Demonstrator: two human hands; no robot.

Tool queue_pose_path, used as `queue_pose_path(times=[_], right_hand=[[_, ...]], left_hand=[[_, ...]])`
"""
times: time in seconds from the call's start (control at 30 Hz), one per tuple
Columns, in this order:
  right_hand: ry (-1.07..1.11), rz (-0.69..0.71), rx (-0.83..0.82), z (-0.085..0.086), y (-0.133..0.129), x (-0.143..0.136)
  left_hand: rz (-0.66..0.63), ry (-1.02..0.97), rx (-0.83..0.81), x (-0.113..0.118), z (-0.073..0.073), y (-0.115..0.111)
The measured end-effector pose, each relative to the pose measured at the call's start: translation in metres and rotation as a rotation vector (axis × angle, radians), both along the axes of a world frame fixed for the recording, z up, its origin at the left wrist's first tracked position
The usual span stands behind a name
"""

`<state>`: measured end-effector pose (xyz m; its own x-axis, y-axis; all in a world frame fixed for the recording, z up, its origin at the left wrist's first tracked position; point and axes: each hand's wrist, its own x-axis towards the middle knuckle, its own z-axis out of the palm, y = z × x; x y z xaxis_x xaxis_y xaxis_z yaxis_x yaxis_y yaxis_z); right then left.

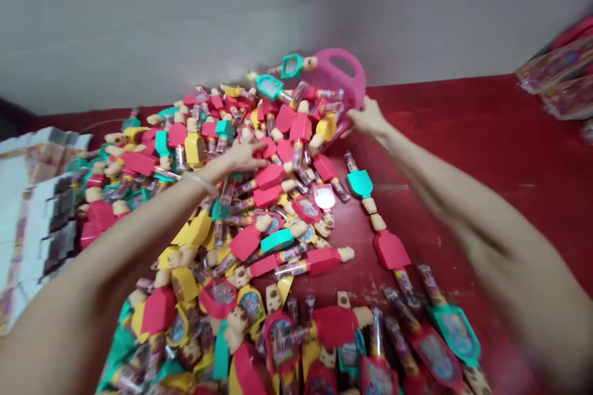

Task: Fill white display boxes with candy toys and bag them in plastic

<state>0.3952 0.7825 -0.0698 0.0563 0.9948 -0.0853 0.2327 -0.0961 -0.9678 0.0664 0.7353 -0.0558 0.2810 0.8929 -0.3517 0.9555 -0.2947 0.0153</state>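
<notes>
A large heap of small plastic toys (301,126) in red, yellow and teal, with clear tubes and beige ends, covers the left and middle of the red table. At its back right, a pink basket (359,83) lies tipped on its side, with toys at its mouth. My right hand (368,118) grips the basket's rim at its right side. My left hand (248,155) reaches into the heap left of the basket, palm down with fingers spread over the toys.
Stacked white and printed cards (28,222) stand at the left edge. Packaged items (563,71) lie at the far right. A grey wall (208,18) rises behind the red table (440,117). Several toys lie loose near the front right.
</notes>
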Motion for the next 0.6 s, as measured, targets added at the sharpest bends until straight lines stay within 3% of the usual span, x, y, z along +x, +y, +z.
queue_pose_path(times=[0.13, 0.3, 0.4, 0.5, 0.6], right_hand=[[-0.073, 0.267, 0.122, 0.019, -0.092, -0.04], [-0.309, 0.474, 0.349, 0.056, -0.236, -0.064], [-0.461, 0.603, 0.385, 0.087, -0.33, -0.072], [-0.538, 0.659, 0.41, 0.115, -0.404, -0.069], [-0.535, 0.512, 0.452, 0.137, -0.426, -0.038]], left_hand=[[-0.169, 0.006, -0.137, -0.019, 0.033, -0.103], [-0.229, -0.147, -0.439, -0.045, 0.104, -0.234], [-0.253, -0.236, -0.557, -0.051, 0.136, -0.301], [-0.168, -0.182, -0.77, -0.04, 0.153, -0.346], [-0.086, -0.006, -0.933, -0.015, 0.175, -0.355]])
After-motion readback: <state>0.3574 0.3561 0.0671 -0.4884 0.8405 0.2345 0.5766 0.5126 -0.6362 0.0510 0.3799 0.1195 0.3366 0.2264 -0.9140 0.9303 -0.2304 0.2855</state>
